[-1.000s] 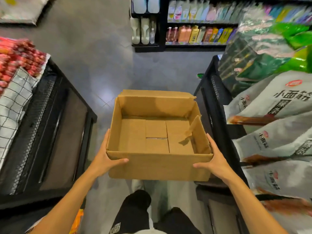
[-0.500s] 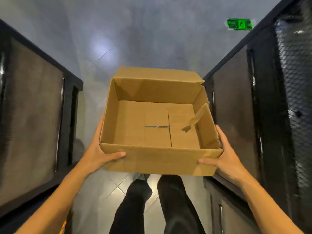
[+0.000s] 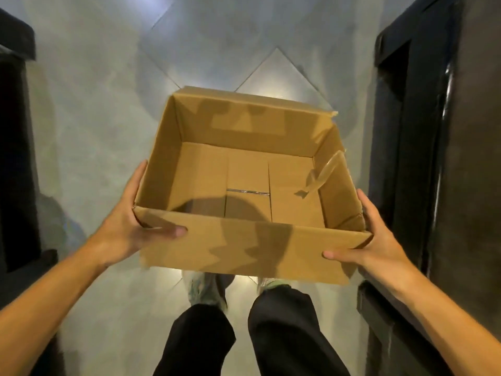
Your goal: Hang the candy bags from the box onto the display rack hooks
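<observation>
An open brown cardboard box [image 3: 252, 240] hangs over the floor in front of me, and nothing lies inside it. A loose strip of clear tape [image 3: 320, 177] curls off its right wall. My left hand [image 3: 130, 226] grips the near left corner, thumb across the front wall and fingers along the left side. My right hand [image 3: 371, 240] grips the near right corner in the same way. No candy bags or rack hooks are in view.
Dark display units stand close on both sides: one at the left [image 3: 16, 158], one at the right [image 3: 439, 158]. Between them runs a grey tiled floor [image 3: 95, 118]. My legs in black trousers [image 3: 244, 335] and my shoes are below the box.
My view has tipped down from the shop shelves and hanging bags to the floor. The box has gone lower towards the floor, still held by both hands at its near corners.
</observation>
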Motion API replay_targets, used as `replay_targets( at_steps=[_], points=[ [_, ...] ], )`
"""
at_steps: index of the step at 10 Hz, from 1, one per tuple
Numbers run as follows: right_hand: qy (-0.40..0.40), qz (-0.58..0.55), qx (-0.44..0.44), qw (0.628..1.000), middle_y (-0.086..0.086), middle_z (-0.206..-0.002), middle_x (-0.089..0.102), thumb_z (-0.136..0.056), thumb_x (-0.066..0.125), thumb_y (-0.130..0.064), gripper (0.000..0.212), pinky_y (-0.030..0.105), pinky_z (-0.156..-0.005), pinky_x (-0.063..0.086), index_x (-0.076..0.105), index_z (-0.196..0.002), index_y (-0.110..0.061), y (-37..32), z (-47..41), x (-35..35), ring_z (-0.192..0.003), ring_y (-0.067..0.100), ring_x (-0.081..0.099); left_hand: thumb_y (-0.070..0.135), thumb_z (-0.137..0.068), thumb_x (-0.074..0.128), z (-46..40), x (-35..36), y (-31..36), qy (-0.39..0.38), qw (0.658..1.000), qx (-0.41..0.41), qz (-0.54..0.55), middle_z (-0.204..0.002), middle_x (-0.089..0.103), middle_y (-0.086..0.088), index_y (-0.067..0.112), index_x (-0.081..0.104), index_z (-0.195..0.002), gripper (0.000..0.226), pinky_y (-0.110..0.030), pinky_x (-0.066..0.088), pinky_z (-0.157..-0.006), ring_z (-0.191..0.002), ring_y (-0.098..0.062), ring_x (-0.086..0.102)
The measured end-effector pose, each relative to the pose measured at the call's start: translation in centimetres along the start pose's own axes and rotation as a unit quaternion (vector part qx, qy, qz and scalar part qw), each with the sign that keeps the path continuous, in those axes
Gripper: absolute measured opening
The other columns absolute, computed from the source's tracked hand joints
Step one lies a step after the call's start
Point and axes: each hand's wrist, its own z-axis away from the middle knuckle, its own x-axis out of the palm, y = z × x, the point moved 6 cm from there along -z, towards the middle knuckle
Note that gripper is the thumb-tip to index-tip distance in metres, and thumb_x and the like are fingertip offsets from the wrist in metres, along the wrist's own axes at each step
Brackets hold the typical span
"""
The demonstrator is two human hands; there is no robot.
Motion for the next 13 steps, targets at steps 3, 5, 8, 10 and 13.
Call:
replay_targets(
  at_steps=[3, 5, 8, 10, 13],
  points=[
    [0.012, 0.025, -0.005, 1.000, -0.015, -0.143, 0.046, -0.055, 0.095, -0.014, 0.131, 0.037, -0.103, 0.045, 0.017, -0.151, -0.056, 0.0, -7.5, -0.6, -0.128, 0.012, 0.049, 0.004, -0.054, 0.092, -7.2, 1.0, -1.8, 0.020, 1.000, 0.002, -0.014, -0.139, 0.044, 0.034, 0.051, 0.013, -0.151, 0.134, -0.007, 0.048, -0.084, -0.123, 0.015, 0.048],
    [0.016, 0.046, -0.028, 0.998, -0.013, -0.137, 0.051, -0.057, 0.094, -0.009, 0.126, 0.023, -0.093, 0.049, 0.021, -0.153, -0.047, 3.1, -10.9, 0.6, -0.125, 0.005, 0.051, 0.002, -0.053, 0.096, -9.5, 3.0, -5.7, -0.008, 1.000, -0.014, 0.006, -0.149, 0.042, 0.013, 0.052, 0.011, -0.152, 0.139, -0.050, 0.045, -0.108, -0.135, -0.013, 0.047],
    [0.078, 0.066, 0.002, 0.995, -0.022, -0.128, 0.052, -0.071, 0.086, -0.001, 0.110, 0.015, -0.100, 0.039, 0.020, -0.153, -0.030, 11.2, -13.0, 4.3, -0.121, -0.003, 0.046, 0.002, -0.072, 0.086, -9.1, 6.4, -13.2, 0.038, 0.997, -0.001, -0.071, -0.159, 0.023, 0.019, 0.053, 0.002, -0.152, 0.127, -0.035, 0.035, -0.114, -0.146, -0.006, 0.028],
    [0.108, 0.017, 0.004, 0.994, -0.016, -0.121, 0.053, -0.078, 0.075, 0.012, 0.092, 0.006, -0.080, 0.050, 0.029, -0.149, -0.023, 10.1, -13.4, 4.0, -0.095, -0.017, 0.058, -0.004, -0.074, 0.080, -10.3, 6.1, -11.6, 0.046, 0.993, 0.048, -0.096, -0.161, 0.023, 0.014, 0.039, 0.000, -0.157, 0.123, -0.054, 0.038, -0.115, -0.147, -0.016, 0.030],
    [0.093, 0.088, 0.023, 0.992, -0.014, -0.135, 0.049, -0.074, 0.086, -0.009, 0.096, 0.049, -0.116, 0.037, 0.031, -0.147, -0.039, 6.4, -12.4, 2.5, -0.134, 0.015, 0.045, 0.000, -0.076, 0.082, -9.5, 4.0, -6.5, 0.047, 0.986, 0.047, -0.154, -0.133, 0.040, 0.040, 0.058, 0.023, -0.141, 0.105, -0.037, 0.033, -0.115, -0.127, -0.003, 0.042]
  ],
)
